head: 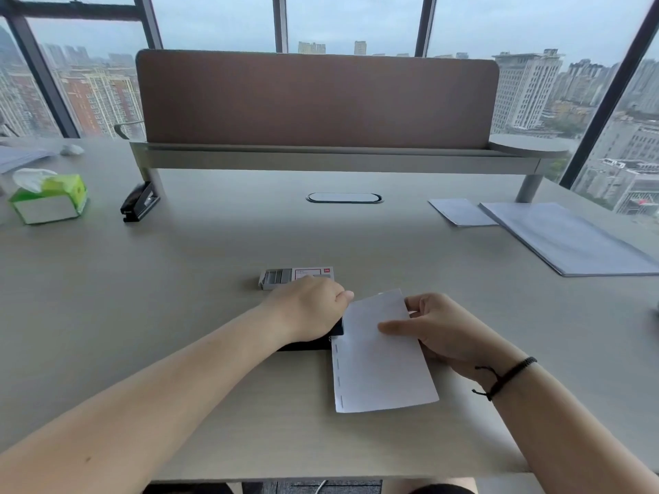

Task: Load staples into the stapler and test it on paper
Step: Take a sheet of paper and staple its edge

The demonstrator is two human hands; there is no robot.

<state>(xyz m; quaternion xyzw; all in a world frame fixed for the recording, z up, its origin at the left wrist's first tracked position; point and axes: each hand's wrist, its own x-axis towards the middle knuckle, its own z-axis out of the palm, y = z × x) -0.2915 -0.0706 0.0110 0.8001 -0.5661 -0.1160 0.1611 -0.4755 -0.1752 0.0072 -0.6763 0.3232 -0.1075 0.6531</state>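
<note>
In the head view, the black stapler [313,339] is pressed down near the middle of the desk [178,279] under the closed left hand [310,308], while the paper [378,354] is pinched by the right hand [438,329], its left edge, already stapled in a row, fed into the stapler's mouth. For a clean staple, the sheet should be held flat and the press made firmly straight down. The open staple box [296,277] lies just beyond.

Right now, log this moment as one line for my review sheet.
phase: testing | left hand: pressing black stapler | right hand: holding white paper sheet | row of staples along its left edge | open staple box behind
</note>
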